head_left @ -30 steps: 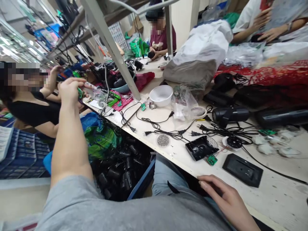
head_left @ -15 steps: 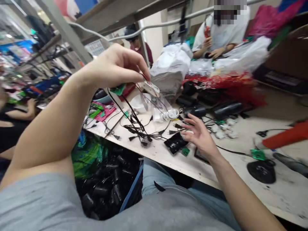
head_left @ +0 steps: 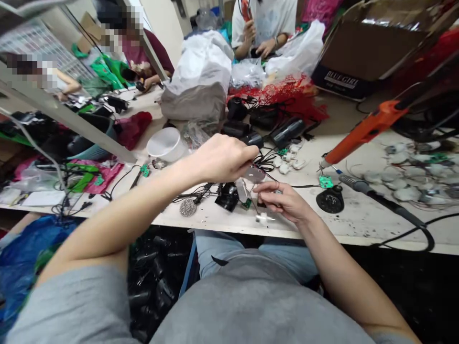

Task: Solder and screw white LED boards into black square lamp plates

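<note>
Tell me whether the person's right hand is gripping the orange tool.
No, the orange tool is off to the right of the right hand, with bare tabletop visible between them.

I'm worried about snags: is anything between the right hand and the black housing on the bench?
Yes, in this view: a small green circuit board lies between the right hand and the black housing, beside the housing.

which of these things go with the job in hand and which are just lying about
Likely part of the job, being close to both hands:
- small white part just below them
- open black casing
- little green board beside the casing

Probably just lying about, farther off:
- white bowl
- big sack
- red netting
- cardboard box
</note>
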A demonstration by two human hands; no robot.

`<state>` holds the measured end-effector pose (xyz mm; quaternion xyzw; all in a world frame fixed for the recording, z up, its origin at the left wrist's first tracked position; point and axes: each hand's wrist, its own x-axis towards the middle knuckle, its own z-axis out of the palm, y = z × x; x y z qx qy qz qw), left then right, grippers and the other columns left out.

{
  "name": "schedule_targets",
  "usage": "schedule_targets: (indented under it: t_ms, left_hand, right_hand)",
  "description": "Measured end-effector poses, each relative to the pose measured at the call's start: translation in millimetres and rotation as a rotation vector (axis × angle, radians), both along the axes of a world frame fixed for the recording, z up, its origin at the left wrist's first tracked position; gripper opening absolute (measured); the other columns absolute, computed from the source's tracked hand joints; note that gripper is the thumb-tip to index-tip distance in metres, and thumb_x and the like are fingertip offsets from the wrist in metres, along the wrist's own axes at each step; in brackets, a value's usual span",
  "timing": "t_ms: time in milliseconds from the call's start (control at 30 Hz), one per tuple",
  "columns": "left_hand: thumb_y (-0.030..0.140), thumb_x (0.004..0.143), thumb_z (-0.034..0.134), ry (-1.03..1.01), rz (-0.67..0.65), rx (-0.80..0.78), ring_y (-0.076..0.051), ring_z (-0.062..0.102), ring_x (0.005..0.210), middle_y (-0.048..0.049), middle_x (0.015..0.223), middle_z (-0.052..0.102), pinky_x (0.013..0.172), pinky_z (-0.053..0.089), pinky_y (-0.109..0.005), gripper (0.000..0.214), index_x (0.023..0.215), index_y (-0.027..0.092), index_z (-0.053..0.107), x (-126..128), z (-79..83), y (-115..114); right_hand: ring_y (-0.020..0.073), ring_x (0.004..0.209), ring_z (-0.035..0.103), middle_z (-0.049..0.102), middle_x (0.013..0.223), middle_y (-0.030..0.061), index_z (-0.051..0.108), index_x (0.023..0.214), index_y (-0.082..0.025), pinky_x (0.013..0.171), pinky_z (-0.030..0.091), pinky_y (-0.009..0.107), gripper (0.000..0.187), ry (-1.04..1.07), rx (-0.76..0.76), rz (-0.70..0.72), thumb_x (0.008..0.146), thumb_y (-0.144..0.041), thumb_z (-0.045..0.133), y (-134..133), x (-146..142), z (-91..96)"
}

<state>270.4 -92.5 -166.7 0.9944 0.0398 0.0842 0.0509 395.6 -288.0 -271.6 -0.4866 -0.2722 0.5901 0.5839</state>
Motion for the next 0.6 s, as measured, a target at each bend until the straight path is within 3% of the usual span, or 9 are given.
schedule_targets:
  t_ms: [133, 233, 367, 467, 600]
  left_hand:
    - [0.026, 0.095, 0.051, 0.049, -0.105, 0.154, -0.023, 0.069, 0.072, -0.0078, 0.079, 0.072, 0.063, 0.047, -0.034, 0.019, 0.095, 0.019, 0.069, 18, -6.0, -51]
    - [0.024, 0.096, 0.05, 0.075, -0.155, 0.211, -0.023, 0.068, 0.069, -0.0095, 0.077, 0.071, 0.056, 0.04, -0.031, 0.021, 0.093, 0.015, 0.069, 26, -10.5, -71]
    - [0.028, 0.099, 0.048, 0.039, -0.212, 0.212, -0.021, 0.066, 0.068, -0.008, 0.074, 0.069, 0.055, 0.035, -0.029, 0.026, 0.091, 0.015, 0.069, 24, -8.3, -79]
    - [0.031, 0.102, 0.044, -0.01, -0.251, 0.194, -0.019, 0.063, 0.068, -0.006, 0.073, 0.067, 0.057, 0.036, -0.028, 0.03, 0.092, 0.016, 0.068, 20, -3.8, -77]
    - [0.032, 0.104, 0.041, -0.079, -0.295, 0.174, -0.017, 0.062, 0.07, -0.0042, 0.074, 0.067, 0.058, 0.036, -0.028, 0.033, 0.088, 0.017, 0.065, 16, -8.5, -66]
  right_hand:
    - [0.0048, 0.045, 0.04, 0.061, 0.066, -0.0014, 0.075, 0.091, -0.016, 0.041, 0.025, 0.021, 0.042, -0.238, -0.096, -0.089, 0.065, -0.049, 0.084, -34, 21, -10.5]
    - [0.0096, 0.053, 0.047, 0.062, 0.071, -0.0002, 0.073, 0.095, -0.017, 0.046, 0.036, 0.024, 0.045, -0.43, -0.108, -0.176, 0.069, -0.053, 0.08, -51, 27, -20.3]
    - [0.018, 0.073, 0.059, 0.065, 0.076, 0.0005, 0.07, 0.089, -0.021, 0.07, 0.05, 0.032, 0.029, -0.684, -0.021, -0.297, 0.072, -0.043, 0.078, -51, 17, -31.6]
    - [0.0212, 0.078, 0.061, 0.066, 0.078, 0.0019, 0.07, 0.081, -0.022, 0.078, 0.052, 0.037, 0.021, -0.759, 0.036, -0.193, 0.074, -0.039, 0.078, -37, 0, -34.9]
    - [0.0254, 0.106, 0.063, 0.069, 0.106, 0.0052, 0.076, 0.097, -0.026, 0.095, 0.051, 0.041, 0.022, -0.719, 0.138, -0.03, 0.079, -0.039, 0.077, -21, -21, -35.0]
